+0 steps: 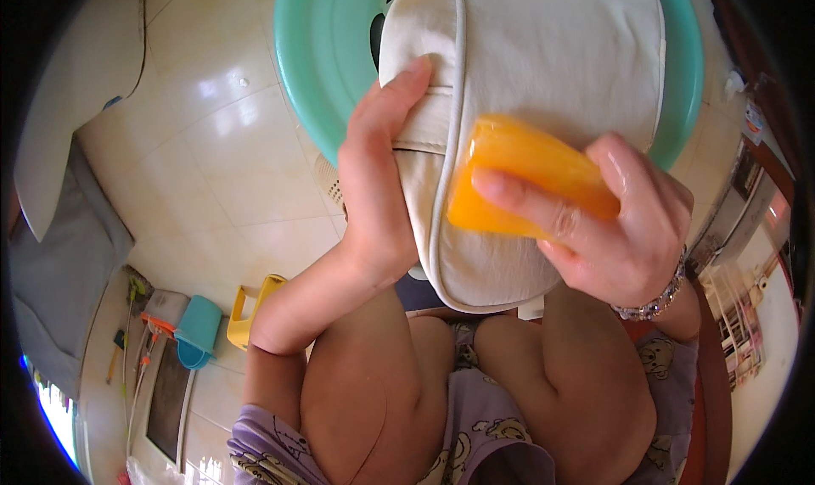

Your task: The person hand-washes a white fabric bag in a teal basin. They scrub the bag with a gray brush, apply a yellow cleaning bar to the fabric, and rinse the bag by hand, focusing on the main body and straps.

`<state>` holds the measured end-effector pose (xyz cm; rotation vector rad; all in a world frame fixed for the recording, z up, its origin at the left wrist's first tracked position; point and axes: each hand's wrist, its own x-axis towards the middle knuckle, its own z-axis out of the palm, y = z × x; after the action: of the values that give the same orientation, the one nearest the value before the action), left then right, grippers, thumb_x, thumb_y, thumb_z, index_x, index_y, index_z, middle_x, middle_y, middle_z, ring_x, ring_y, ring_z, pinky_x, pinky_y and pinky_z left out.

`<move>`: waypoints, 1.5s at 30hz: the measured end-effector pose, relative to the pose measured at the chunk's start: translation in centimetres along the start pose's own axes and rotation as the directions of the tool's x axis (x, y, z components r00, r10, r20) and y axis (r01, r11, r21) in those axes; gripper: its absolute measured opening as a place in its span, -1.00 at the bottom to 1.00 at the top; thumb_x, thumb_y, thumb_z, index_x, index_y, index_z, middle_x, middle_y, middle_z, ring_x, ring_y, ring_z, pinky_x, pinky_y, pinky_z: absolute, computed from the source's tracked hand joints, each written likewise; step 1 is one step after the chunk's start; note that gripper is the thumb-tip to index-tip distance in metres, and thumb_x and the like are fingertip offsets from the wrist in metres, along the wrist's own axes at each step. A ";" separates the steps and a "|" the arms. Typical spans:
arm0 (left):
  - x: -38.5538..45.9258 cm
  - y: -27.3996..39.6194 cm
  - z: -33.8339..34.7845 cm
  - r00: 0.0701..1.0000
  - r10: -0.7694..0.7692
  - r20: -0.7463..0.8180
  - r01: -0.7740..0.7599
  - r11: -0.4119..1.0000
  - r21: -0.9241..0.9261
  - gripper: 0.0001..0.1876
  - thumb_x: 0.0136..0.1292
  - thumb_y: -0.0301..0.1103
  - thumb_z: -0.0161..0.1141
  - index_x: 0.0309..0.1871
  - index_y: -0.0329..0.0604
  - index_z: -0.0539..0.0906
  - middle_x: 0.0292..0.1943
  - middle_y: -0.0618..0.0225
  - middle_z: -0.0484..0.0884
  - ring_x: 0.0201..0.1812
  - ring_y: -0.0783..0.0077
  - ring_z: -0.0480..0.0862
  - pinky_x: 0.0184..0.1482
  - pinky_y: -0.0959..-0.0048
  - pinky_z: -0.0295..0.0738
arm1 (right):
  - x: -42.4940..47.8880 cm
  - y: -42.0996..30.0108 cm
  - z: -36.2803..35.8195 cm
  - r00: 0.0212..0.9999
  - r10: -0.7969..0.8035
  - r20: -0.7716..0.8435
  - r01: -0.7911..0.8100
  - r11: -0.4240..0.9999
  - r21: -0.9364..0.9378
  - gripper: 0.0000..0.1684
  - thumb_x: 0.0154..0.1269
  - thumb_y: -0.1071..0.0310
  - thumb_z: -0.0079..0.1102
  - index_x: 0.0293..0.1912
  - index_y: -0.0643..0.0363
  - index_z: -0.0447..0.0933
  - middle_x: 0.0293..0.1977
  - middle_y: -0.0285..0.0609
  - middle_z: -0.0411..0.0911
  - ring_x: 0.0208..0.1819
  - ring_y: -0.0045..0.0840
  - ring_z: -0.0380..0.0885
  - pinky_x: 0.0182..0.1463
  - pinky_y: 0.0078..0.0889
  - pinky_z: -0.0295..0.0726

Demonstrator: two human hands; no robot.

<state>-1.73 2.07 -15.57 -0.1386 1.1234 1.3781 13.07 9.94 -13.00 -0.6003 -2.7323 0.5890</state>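
Observation:
A cream-coloured bag (560, 58) with a piped seam is held over a mint-green plastic basin (309, 71). My left hand (382, 147) grips the bag's left side, its thumb lying on the front and its other fingers hidden behind. In my right hand (630, 217) is a wet, glossy orange bar of soap (522, 179), held over the lower front of the bag. The soap and fingers are slightly blurred. Whether the bar is pressed on the fabric I cannot tell. Below, the bag's rounded bottom edge hangs between my knees.
Pale glossy tiles (210, 147) cover the floor. A yellow plastic stool (245, 313) stands at lower left, near a turquoise dustpan (197, 332) and several long handles. Grey fabric (70, 262) hangs at far left. On the right is a white wire rack (738, 338).

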 end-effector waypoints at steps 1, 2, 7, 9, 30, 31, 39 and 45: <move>0.0 0.0 0.0 1.000 0.000 0.002 0.000 1.000 -0.002 -0.57 0.18 -0.18 -0.04 0.01 -0.32 0.37 -0.08 0.21 0.46 -0.10 0.42 0.46 0.00 0.48 0.32 | 0.1 -0.1 -0.1 1.000 0.021 0.015 -0.021 1.000 -0.002 -0.24 -0.54 0.56 0.14 -0.14 -0.23 0.54 -0.62 -0.35 0.14 -0.71 -0.59 0.23 -0.72 -0.65 0.33; 0.0 0.0 0.1 1.000 0.001 0.004 -0.001 1.000 0.001 -0.57 0.18 -0.18 -0.04 0.01 -0.32 0.37 -0.08 0.21 0.46 -0.10 0.42 0.46 0.00 0.48 0.32 | 0.2 -0.2 -0.3 0.999 0.042 0.031 -0.042 0.999 -0.007 -0.25 -0.54 0.55 0.15 -0.14 -0.25 0.54 -0.63 -0.35 0.13 -0.71 -0.58 0.22 -0.71 -0.63 0.33; 0.1 -0.4 0.2 1.000 0.004 -0.011 -0.004 1.000 0.016 -0.58 0.18 -0.18 -0.05 0.01 -0.32 0.37 -0.09 0.21 0.46 -0.09 0.42 0.46 0.00 0.48 0.31 | -0.6 -0.9 -0.6 0.993 0.070 0.091 -0.078 0.993 0.088 -0.24 -0.54 0.57 0.17 -0.15 -0.26 0.54 -0.61 -0.32 0.16 -0.69 -0.55 0.26 -0.65 -0.60 0.38; 0.1 -0.5 0.3 1.000 0.006 -0.015 -0.006 1.000 0.012 -0.58 0.18 -0.18 -0.05 0.01 -0.32 0.37 -0.09 0.21 0.46 -0.09 0.42 0.46 0.00 0.48 0.31 | -0.3 -0.2 -0.9 0.978 0.084 0.189 -0.122 0.973 0.197 -0.23 -0.55 0.58 0.17 -0.14 -0.23 0.54 -0.60 -0.31 0.17 -0.69 -0.54 0.26 -0.64 -0.59 0.38; 0.0 -0.3 0.3 0.999 0.027 -0.028 -0.025 0.998 0.052 -0.58 0.19 -0.19 -0.08 0.00 -0.32 0.37 -0.09 0.23 0.46 -0.09 0.43 0.44 0.00 0.50 0.30 | 0.7 0.0 -1.7 0.920 0.020 0.392 -0.229 0.838 0.496 -0.23 -0.57 0.53 0.14 -0.13 -0.20 0.54 -0.65 -0.32 0.10 -0.73 -0.52 0.19 -0.65 -0.57 0.27; -0.1 -0.3 0.3 0.999 0.034 -0.033 -0.032 0.998 0.056 -0.58 0.19 -0.19 -0.08 0.00 -0.32 0.37 -0.09 0.23 0.46 -0.09 0.43 0.44 0.00 0.50 0.30 | 0.5 0.1 -2.1 0.897 -0.026 0.441 -0.241 0.808 0.537 -0.23 -0.57 0.52 0.13 -0.12 -0.20 0.54 -0.65 -0.31 0.09 -0.73 -0.52 0.19 -0.64 -0.56 0.27; -0.2 -0.6 0.2 0.997 0.055 -0.056 -0.051 0.995 0.081 -0.59 0.19 -0.19 -0.10 0.00 -0.32 0.37 -0.09 0.23 0.45 -0.09 0.43 0.44 0.00 0.50 0.29 | 0.7 0.0 -2.8 0.807 -0.042 0.590 -0.358 0.759 0.544 -0.23 -0.55 0.50 0.11 -0.11 -0.22 0.53 -0.67 -0.29 0.02 -0.72 -0.47 0.16 -0.63 -0.52 0.24; -0.1 -0.6 0.4 0.996 0.063 -0.057 -0.057 0.994 0.097 -0.59 0.19 -0.19 -0.10 0.00 -0.32 0.38 -0.09 0.23 0.45 -0.09 0.44 0.43 0.00 0.50 0.29 | 0.9 0.4 -2.7 0.864 0.021 0.502 -0.358 0.728 0.585 -0.25 -0.54 0.49 0.10 -0.10 -0.09 0.52 -0.68 -0.27 0.10 -0.70 -0.45 0.20 -0.61 -0.53 0.23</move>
<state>-0.97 2.08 -15.61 -0.0781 1.2504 1.3783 13.42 11.59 -10.67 -0.6099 -2.5568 1.8854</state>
